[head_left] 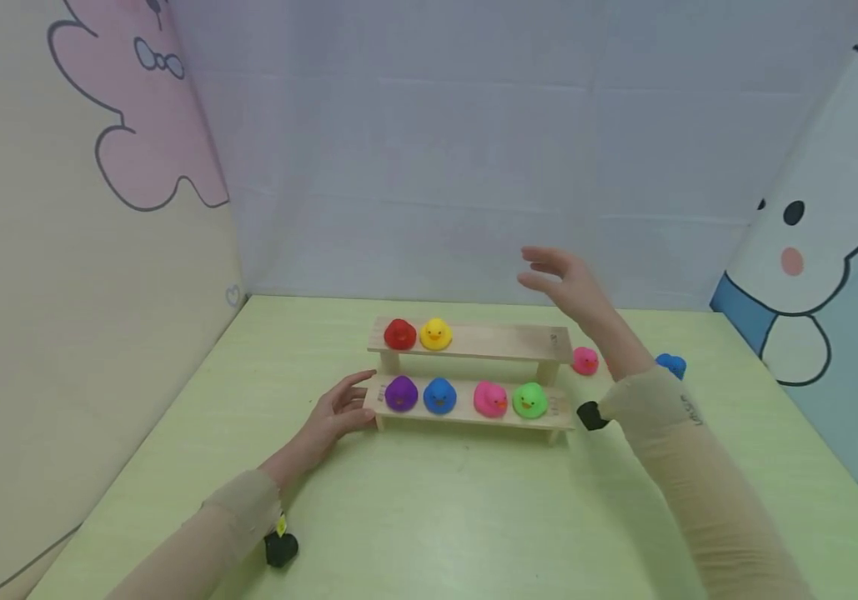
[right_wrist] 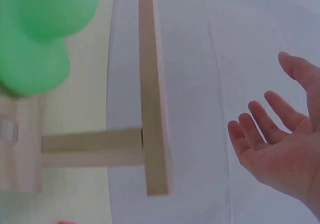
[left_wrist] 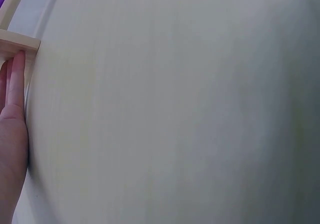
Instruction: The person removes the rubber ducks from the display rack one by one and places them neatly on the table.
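A two-tier wooden rack (head_left: 466,410) stands on the table. On its upper board sit a red duck (head_left: 400,335) and a yellow duck (head_left: 436,334), both toward the left end. The lower board carries a purple duck (head_left: 402,394), a blue duck (head_left: 439,397), a pink duck (head_left: 490,400) and a green duck (head_left: 529,401). At the lower board's left end is my left hand (head_left: 331,417); its fairly straight fingers touch the wood in the left wrist view. My right hand (head_left: 567,287) hovers empty above the rack's right end, fingers spread and loosely bent.
Right of the rack, another pink duck (head_left: 585,361) and another blue duck (head_left: 672,365) lie on the green table (head_left: 429,517), partly near my right forearm. A pale curtain (head_left: 413,167) hangs behind the table, and printed cartoon walls flank it.
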{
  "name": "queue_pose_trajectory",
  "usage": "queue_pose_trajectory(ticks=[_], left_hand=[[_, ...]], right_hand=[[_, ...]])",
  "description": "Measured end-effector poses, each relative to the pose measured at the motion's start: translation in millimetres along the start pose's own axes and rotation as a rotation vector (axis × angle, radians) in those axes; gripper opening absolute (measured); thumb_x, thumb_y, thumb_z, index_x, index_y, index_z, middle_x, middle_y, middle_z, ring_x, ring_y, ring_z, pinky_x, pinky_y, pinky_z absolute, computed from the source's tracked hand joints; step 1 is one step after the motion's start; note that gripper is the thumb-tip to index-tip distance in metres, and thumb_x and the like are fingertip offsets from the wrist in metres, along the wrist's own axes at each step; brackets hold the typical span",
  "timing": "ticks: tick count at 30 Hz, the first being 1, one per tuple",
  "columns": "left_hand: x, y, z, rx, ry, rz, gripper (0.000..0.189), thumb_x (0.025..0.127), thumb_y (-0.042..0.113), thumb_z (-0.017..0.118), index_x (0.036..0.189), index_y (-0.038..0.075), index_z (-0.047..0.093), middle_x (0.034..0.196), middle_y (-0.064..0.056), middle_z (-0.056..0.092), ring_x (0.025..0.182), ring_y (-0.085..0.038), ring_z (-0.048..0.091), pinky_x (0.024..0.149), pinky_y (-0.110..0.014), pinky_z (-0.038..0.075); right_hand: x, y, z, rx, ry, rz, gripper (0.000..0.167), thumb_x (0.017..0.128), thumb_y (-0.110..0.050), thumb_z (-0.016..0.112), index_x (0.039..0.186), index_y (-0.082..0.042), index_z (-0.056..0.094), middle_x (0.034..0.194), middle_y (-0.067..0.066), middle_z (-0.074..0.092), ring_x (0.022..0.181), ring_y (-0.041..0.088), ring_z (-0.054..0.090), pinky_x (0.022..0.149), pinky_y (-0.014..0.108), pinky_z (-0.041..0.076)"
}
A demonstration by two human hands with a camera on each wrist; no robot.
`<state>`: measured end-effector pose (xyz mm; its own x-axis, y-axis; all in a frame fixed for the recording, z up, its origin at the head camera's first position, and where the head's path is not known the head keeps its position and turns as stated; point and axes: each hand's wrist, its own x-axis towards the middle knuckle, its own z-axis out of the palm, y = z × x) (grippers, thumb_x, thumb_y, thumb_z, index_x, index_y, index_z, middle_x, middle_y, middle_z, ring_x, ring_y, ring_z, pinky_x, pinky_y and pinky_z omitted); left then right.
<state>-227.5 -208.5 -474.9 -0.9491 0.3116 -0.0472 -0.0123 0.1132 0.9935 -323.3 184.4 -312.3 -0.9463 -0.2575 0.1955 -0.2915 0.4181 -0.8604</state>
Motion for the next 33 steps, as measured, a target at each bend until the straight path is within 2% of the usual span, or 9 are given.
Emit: queue_pose_trajectory(ticks=[7,16,23,27,33], left_hand=[[-0.9,0.3,-0.6,-0.015,0.015,-0.006,0.065,0.094,0.016,0.063,0.152,0.023,0.035,0.139,-0.022,0.052,0.113,-0.013,0.064,0.091,-0.027,0.056],[0.2,-0.7,0.3,-0.009,0.014,-0.01,0.064,0.094,0.017,0.063,0.152,0.025,0.036,0.139,-0.021,0.052,0.114,-0.013,0.064,0.092,-0.027,0.056],[2.0,-1.9,-0.4,-0.017,0.007,-0.001,0.066,0.094,0.016,0.064,0.152,0.023,0.035,0.14,-0.022,0.052,0.116,-0.016,0.063,0.093,-0.028,0.055],[1.7,-1.5,-0.8,-0.012,0.012,-0.008,0.065,0.094,0.018,0.064,0.152,0.025,0.035,0.141,-0.021,0.052,0.117,-0.017,0.063,0.093,-0.028,0.055],[1.6,-2.5,-1.4,-0.013,0.002,0.011,0.065,0.094,0.016,0.063,0.153,0.022,0.035,0.14,-0.023,0.052,0.115,-0.016,0.063,0.093,-0.027,0.055]], right_hand=[[8.7,-18.4,37.1,0.083,0.003,-0.049,0.053,0.095,-0.026,0.066,0.143,-0.014,0.05,0.148,0.011,0.05,0.139,0.028,0.045,0.115,0.051,0.038],[5.4,-23.1,72.9,0.272,0.015,-0.076,0.047,0.096,-0.019,0.063,0.141,-0.01,0.052,0.146,0.011,0.052,0.136,0.031,0.046,0.116,0.045,0.039],[1.4,-20.1,97.5,0.195,-0.058,-0.045,0.049,0.096,-0.024,0.065,0.141,-0.011,0.052,0.146,0.012,0.052,0.139,0.031,0.043,0.118,0.047,0.036],[-0.4,-18.2,108.8,0.202,-0.085,-0.044,0.049,0.096,-0.024,0.065,0.141,-0.011,0.052,0.146,0.013,0.052,0.14,0.032,0.043,0.119,0.048,0.035],[-2.9,-9.4,118.1,0.148,-0.159,-0.025,0.049,0.095,-0.029,0.066,0.141,-0.018,0.052,0.146,0.005,0.052,0.14,0.029,0.043,0.117,0.047,0.038]])
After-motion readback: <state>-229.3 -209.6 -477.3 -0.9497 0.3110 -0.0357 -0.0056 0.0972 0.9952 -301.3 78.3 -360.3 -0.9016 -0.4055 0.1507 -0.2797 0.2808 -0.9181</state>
